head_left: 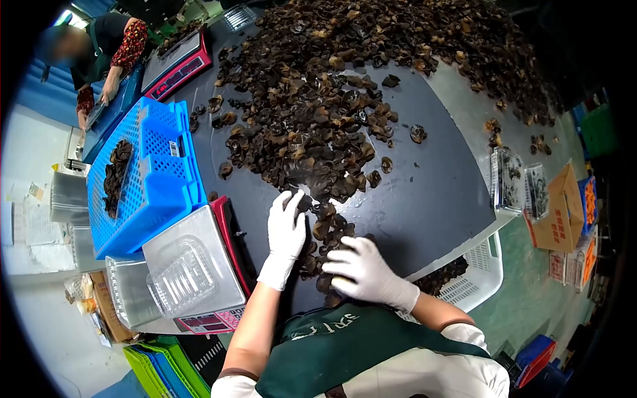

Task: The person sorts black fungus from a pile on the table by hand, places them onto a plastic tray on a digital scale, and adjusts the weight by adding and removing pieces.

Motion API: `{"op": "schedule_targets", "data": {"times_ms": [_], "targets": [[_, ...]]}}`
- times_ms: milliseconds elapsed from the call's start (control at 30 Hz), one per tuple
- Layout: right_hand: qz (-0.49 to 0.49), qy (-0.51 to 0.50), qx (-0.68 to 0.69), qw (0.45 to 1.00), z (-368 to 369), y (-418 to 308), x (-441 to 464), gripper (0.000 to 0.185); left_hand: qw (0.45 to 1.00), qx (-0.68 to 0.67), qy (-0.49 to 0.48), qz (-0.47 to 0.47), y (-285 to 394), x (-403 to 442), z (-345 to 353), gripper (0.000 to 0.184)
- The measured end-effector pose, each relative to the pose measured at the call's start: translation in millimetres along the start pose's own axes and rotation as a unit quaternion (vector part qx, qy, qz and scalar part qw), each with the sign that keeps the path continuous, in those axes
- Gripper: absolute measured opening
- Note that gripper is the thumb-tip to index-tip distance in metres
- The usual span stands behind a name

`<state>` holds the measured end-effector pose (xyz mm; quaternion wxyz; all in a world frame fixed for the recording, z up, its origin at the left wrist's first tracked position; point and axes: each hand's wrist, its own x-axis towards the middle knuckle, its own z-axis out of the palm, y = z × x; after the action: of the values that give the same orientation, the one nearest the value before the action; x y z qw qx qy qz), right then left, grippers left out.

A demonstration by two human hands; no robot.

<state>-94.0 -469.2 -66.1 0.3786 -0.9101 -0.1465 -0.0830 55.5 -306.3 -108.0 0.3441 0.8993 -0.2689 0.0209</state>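
Observation:
A loose heap of dark brown wood ear mushrooms [312,132] spreads over the dark grey tabletop [424,192], trailing toward my body. My left hand [286,229], in a white glove, lies along the left side of this trail, its fingers stretched out and touching the near pieces. On the trail's right side, my gloved right hand [365,268] rests with fingers apart over a few mushrooms. Neither hand visibly grips anything. Beside my left arm, a clear plastic tray [182,275] sits on a scale [229,245] with a metal plate.
A blue crate [176,179] holding some mushrooms stands at left. Behind it, a person [99,53] works near another scale [179,73]. A white basket [488,272] is below the table's right edge. Filled clear boxes [507,179] and a cardboard box [561,209] are farther right.

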Motion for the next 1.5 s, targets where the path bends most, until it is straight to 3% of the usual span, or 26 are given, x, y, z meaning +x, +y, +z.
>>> {"op": "schedule_targets", "data": {"times_ms": [67, 133, 200, 367, 400, 467, 533, 567, 600, 700, 733, 767, 800, 833, 867, 933, 1000, 1067, 1200, 1267, 1300, 1333, 1400, 1467, 1500], "targets": [[0.062, 0.050, 0.064, 0.995, -8, 21, 14, 0.020, 0.998, 0.059, -0.024, 0.020, 2, 7, 5, 0.047], [0.089, 0.155, 0.036, 0.983, -3, 47, 17, 0.022, 0.995, 0.075, -0.041, 0.057, -10, 6, 14, 0.041], [0.125, 0.185, -0.007, 0.975, 1, 55, 22, 0.026, 0.994, 0.077, -0.031, 0.065, -15, 3, 17, 0.035], [0.092, 0.226, -0.014, 0.970, 19, 60, 46, 0.030, 1.000, 0.003, -0.024, -0.011, -17, -8, 12, 0.027], [0.092, 0.226, -0.013, 0.970, 26, 65, 50, 0.030, 0.999, -0.028, -0.005, -0.032, -17, -9, 11, 0.026], [0.139, 0.130, -0.017, 0.982, 42, 78, 55, 0.025, 0.998, -0.019, 0.053, -0.040, -20, -14, 12, 0.023], [0.143, 0.170, 0.038, 0.974, 32, 77, 59, 0.019, 0.991, -0.076, 0.077, -0.072, -20, -20, 6, 0.023], [0.145, 0.163, 0.061, 0.974, 22, 77, 56, 0.018, 0.974, -0.180, 0.101, -0.093, -19, -22, 6, 0.019], [0.148, 0.154, 0.085, 0.973, 8, 74, 53, 0.017, 0.953, -0.243, 0.088, -0.160, -20, -25, 4, 0.019], [0.236, 0.075, 0.190, 0.950, -30, 74, 33, 0.016, 0.946, -0.246, 0.035, -0.210, 17, -34, -6, 0.021], [0.270, 0.068, 0.217, 0.936, -46, 71, 26, 0.017, 0.980, -0.184, 0.005, -0.073, 45, -33, -14, 0.023], [0.284, 0.053, 0.207, 0.935, -59, 72, 16, 0.018, 0.974, -0.195, -0.117, -0.009, 64, -38, -19, 0.033], [0.298, 0.038, 0.196, 0.934, -73, 75, 6, 0.019, 0.905, -0.308, -0.275, -0.105, 96, -42, -29, 0.040], [0.260, -0.004, 0.224, 0.939, -88, 78, -4, 0.021, 0.866, -0.329, -0.373, -0.040, 113, -43, -35, 0.041], [0.221, -0.045, 0.250, 0.942, -104, 81, -14, 0.023, 0.879, -0.330, -0.339, 0.061, 115, -51, -29, 0.038], [0.232, -0.258, 0.254, 0.903, -140, 76, -33, 0.025, 0.926, -0.246, -0.239, 0.159, 101, -36, -19, 0.030], [0.256, -0.317, 0.375, 0.833, -148, 80, -52, 0.029, 0.967, -0.174, -0.158, 0.094, 76, -19, -7, 0.023], [0.205, -0.252, 0.346, 0.880, -137, 73, -53, 0.031, 0.982, -0.125, -0.111, 0.090, 50, -3, 4, 0.025], [0.313, -0.138, 0.165, 0.925, -89, 41, -27, 0.043, 0.962, 0.062, -0.153, 0.215, 32, 0, 16, 0.029], [0.230, -0.064, 0.001, 0.971, -39, 42, -29, 0.052, 0.956, 0.039, -0.196, 0.215, 28, -14, 15, 0.025], [0.224, -0.086, -0.023, 0.970, -23, 35, -25, 0.055, 0.956, 0.030, -0.210, 0.204, 29, -20, 7, 0.022], [0.198, -0.118, -0.002, 0.973, -12, 26, -17, 0.054, 0.955, 0.020, -0.223, 0.194, 29, -26, -2, 0.019], [0.075, -0.084, 0.063, 0.992, 13, 14, -25, 0.049, 0.951, -0.027, -0.259, 0.168, 24, -40, -19, 0.013], [0.028, -0.136, 0.143, 0.980, 8, 9, -18, 0.039, 0.948, -0.104, -0.265, 0.144, 24, -46, -37, 0.010], [0.039, -0.110, 0.200, 0.973, 0, 10, -8, 0.030, 0.946, -0.156, -0.271, 0.089, 28, -47, -47, 0.009]]}}
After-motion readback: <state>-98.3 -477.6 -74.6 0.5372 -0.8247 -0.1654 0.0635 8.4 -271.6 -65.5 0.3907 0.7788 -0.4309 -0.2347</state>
